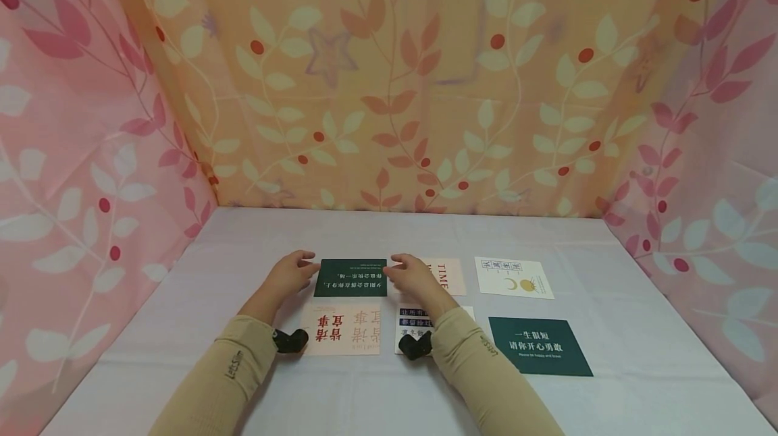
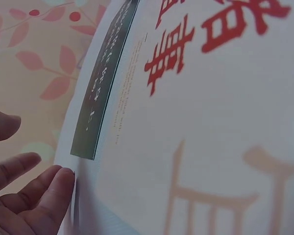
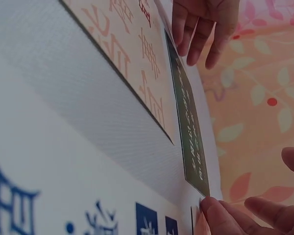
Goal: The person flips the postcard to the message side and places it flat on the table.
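Observation:
A dark green card [image 1: 350, 278] with white writing lies flat in the back row, between both hands. My left hand [image 1: 292, 277] rests by its left edge; in the left wrist view its thumb [image 2: 5, 125] is apart from the fingers. At the card's right edge, the fingertips of my right hand [image 1: 419, 281] touch or nearly touch its corner, thumb raised away. Beneath the right hand, a pink card [image 1: 450, 277] with red letters is partly hidden. Nearer the body, a pink card with red characters [image 1: 342, 331] lies below the green one.
A white card with blue blocks [image 1: 437, 314] is partly covered by the right wrist. To the right lie a white card with a yellow sun [image 1: 514, 277] and another dark green card [image 1: 541, 347]. Flowered curtains [image 1: 389, 85] surround the white table [image 1: 243, 233].

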A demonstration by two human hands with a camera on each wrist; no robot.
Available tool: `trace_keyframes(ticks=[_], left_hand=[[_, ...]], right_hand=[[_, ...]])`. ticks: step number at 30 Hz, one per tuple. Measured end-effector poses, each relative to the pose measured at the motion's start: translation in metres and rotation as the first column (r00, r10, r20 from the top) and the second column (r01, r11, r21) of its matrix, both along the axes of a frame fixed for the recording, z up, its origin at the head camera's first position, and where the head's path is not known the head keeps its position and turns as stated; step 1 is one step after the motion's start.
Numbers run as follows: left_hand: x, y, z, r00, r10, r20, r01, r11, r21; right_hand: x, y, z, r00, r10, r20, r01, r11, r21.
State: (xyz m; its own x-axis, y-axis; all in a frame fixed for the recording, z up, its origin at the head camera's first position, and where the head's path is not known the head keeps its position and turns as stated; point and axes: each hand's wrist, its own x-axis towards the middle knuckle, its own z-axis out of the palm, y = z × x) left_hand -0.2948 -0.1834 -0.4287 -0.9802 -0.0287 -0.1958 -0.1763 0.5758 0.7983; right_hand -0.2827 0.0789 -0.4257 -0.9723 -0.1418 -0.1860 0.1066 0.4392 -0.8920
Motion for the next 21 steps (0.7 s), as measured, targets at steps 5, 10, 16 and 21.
trace_keyframes(ticks=[5,10,16,21], left_hand=[[-0.001,-0.0004,-0.0022,1.0,0.024,0.013,-0.025,0.999,0.045],[-0.0024,-0.001,-0.0046,0.999,0.037,0.007,-0.037,0.997,0.068],[-0.0035,-0.0012,-0.0059,0.999,0.032,0.013,-0.033,0.995,0.092],[-0.0046,-0.0016,-0.0052,0.999,0.036,0.01,-0.037,0.993,0.112]], right_hand=[[0.0017,-0.0008,-0.0011,0.999,-0.019,0.032,0.02,1.0,-0.009],[0.0016,-0.0011,-0.0009,0.999,-0.023,0.05,0.025,0.999,-0.047],[-0.0002,0.0011,-0.0031,0.997,-0.015,0.075,0.029,0.981,-0.19],[-0.0028,0.0024,-0.0062,0.996,-0.014,0.088,0.038,0.962,-0.271]])
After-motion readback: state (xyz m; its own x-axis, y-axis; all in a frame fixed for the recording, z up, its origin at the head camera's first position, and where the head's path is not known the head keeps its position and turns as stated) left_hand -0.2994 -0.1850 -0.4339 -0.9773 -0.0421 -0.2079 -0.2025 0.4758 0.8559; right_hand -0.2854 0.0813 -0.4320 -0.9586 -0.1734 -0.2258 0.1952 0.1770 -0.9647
